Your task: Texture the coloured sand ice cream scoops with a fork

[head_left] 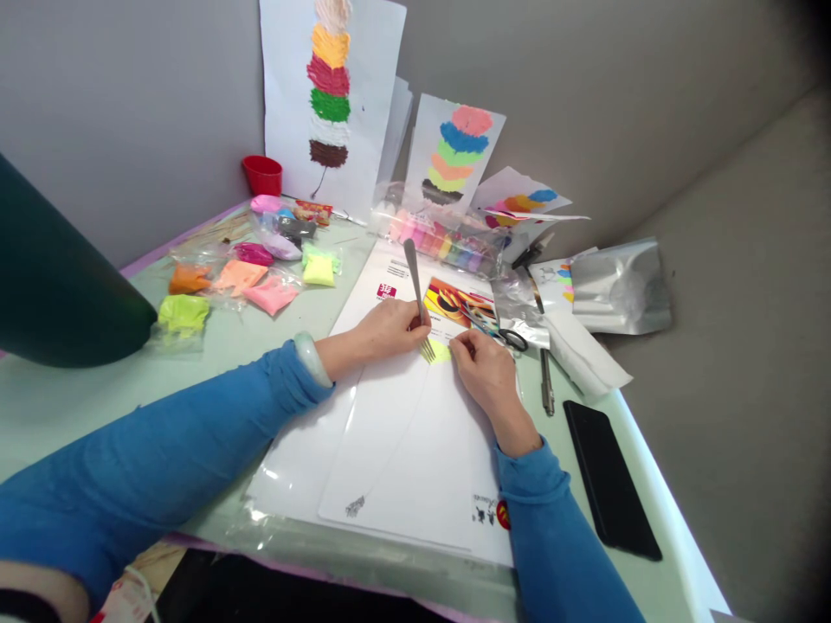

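My left hand [393, 327] grips a metal fork [413, 268] near its middle, with the handle pointing away from me. The tines rest at a flat yellow patch [440, 351], which looks like soft clay, on a white sheet of paper [415, 433]. My right hand [486, 370] is at the patch's right edge, thumb and forefinger pinched together; what they hold, if anything, is hidden. A thin pencil line and a small dark scribble [355, 505] mark the sheet's lower part. Scissors [503, 333] lie just beyond my right hand.
Bags of coloured clay [319, 266] lie at the left, near a red cup [263, 176]. Cards with coloured clay layers [331, 86] lean on the wall. At the right are a pen [546, 382], a black phone [611, 480], tissue [588, 355] and a silver pouch [620, 287].
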{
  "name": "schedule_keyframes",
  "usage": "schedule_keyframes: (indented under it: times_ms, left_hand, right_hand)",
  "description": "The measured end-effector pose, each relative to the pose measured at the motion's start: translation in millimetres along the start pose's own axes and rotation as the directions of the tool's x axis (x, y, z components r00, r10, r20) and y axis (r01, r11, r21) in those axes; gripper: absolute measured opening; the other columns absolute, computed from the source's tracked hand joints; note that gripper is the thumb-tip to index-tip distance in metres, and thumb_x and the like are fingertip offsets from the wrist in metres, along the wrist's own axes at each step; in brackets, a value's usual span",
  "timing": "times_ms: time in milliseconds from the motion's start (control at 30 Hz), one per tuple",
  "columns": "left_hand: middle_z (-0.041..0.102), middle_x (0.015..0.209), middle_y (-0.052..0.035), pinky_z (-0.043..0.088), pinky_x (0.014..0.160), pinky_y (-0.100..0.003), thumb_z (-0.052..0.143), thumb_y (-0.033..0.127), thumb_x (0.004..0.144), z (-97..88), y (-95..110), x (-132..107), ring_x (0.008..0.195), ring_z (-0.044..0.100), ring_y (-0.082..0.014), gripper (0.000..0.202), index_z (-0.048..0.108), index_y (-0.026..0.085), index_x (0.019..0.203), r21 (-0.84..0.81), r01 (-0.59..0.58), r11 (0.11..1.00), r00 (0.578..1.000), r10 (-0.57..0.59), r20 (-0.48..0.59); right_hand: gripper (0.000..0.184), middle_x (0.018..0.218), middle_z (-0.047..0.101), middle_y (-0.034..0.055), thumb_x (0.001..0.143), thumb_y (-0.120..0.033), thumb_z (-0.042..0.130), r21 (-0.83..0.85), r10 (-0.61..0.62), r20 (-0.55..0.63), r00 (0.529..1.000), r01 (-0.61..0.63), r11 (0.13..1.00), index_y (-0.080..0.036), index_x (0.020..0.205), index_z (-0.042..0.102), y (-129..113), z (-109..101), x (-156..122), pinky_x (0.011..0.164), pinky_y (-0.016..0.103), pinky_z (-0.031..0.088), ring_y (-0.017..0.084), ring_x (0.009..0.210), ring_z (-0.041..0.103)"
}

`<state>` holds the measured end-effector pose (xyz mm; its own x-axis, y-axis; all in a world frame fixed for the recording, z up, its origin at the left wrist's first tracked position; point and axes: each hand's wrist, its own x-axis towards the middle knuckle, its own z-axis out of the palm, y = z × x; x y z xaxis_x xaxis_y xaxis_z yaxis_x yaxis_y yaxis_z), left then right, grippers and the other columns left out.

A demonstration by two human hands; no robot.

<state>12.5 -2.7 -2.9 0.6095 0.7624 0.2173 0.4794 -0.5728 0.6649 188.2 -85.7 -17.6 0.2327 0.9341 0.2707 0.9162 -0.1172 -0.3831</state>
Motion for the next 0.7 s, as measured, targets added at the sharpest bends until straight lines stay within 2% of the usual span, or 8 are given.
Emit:
schedule_keyframes:
  times_ms: [433,700]
  left_hand:
    - [0.064,0.066,-0.0004,0.039,0.059,-0.025,0.054,0.019,0.079,-0.3,1.0,-1.3,0.06,0.054,-0.0126,0.015,0.068,0.014,0.082,-0.029,-0.032,0.999,0.999,0.032,-0.019]
    - [0.066,0.07,-0.002,0.041,0.062,-0.026,0.053,0.019,0.079,-0.4,1.0,0.0,0.064,0.057,-0.015,0.017,0.068,0.014,0.085,0.024,0.014,1.0,0.999,-0.013,-0.035]
  right_hand:
    - [0.023,0.082,0.071,0.0042,0.086,-0.035,0.049,-0.006,0.01,0.011,1.0,-0.01,1.0,-0.021,0.083,0.067,-0.9,-0.9,-0.3,0.065,0.029,0.036,0.02,0.074,0.062]
    - [0.023,0.081,0.071,0.0036,0.085,-0.036,0.05,-0.003,0.009,0.004,1.0,-0.009,1.0,-0.021,0.083,0.067,-0.2,-0.1,-0.4,0.064,0.028,0.035,0.019,0.073,0.061]
